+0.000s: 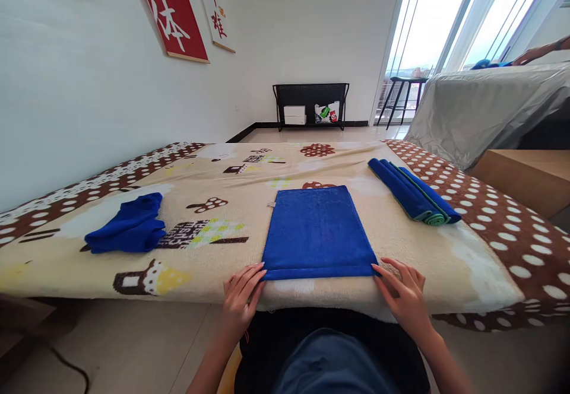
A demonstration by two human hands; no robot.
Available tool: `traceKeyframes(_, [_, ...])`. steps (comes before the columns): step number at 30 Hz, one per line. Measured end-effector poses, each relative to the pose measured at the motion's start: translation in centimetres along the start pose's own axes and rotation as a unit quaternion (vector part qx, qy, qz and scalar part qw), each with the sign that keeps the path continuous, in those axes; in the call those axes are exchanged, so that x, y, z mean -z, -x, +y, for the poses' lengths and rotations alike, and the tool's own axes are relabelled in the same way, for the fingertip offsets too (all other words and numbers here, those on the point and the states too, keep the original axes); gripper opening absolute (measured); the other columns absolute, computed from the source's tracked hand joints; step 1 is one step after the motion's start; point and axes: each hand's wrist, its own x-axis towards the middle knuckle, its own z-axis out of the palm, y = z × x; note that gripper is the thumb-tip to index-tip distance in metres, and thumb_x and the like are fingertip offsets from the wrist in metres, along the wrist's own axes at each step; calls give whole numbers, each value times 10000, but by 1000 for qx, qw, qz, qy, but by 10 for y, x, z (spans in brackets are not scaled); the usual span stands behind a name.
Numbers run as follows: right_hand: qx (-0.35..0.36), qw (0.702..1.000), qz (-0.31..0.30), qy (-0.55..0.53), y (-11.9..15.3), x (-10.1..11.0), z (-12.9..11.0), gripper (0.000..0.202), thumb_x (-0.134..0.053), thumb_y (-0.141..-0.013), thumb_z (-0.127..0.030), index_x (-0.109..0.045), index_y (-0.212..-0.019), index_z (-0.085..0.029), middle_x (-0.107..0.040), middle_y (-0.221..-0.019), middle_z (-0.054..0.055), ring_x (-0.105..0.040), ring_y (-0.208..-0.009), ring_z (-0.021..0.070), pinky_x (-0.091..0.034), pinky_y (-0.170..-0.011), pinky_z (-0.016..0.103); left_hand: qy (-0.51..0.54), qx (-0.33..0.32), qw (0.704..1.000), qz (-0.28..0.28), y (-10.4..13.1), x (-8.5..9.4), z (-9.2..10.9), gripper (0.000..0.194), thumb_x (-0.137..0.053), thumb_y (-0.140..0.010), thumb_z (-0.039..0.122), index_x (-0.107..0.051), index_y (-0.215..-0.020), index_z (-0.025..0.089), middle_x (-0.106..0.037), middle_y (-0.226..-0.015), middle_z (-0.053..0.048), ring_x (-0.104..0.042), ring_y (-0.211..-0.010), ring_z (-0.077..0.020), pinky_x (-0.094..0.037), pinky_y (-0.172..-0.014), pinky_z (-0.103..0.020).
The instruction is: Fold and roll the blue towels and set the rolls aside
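Note:
Spread flat before me is a blue towel [318, 231], its near edge turned over in a narrow fold. My left hand [243, 296] pinches the near left corner between thumb and fingers. At the near right corner, my right hand [403, 293] grips the fold the same way. To the right lie rolled blue towels with green edging [412, 192], side by side. A crumpled blue cloth [129, 225] rests off to the left.
A patterned cream blanket [249, 204] with a brown dotted border covers the surface. Beyond its right side are a wooden box [525, 171] and a plastic-covered table [490, 97], where another person's hand [532, 56] touches blue cloth. A black rack [312, 103] stands by the far wall.

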Motion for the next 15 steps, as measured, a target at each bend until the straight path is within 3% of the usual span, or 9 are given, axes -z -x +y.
traceKeyframes(9, [-6,1000,2,-2,-12,-1,2,192,-576,-951,-255,-705,-1077,-321,-652,-1227,37,-616,-1051,225,-352,-969,427,28,52,998,-24,-15,7,-6,150,-526,-969,241,-658,-1036,260,-643,-1246,-60,-549,-1208,-243,-392,-1003,-413])
traceKeyframes(15, [-11,999,-36,-22,-18,6,2,178,-503,-975,-250,-675,-1017,-264,-608,-1298,61,-597,-1077,227,-338,-964,425,34,52,997,-49,-25,21,-4,140,-490,-977,244,-629,-990,239,-589,-1312,-80,-498,-1245,-251,-381,-1019,-420])
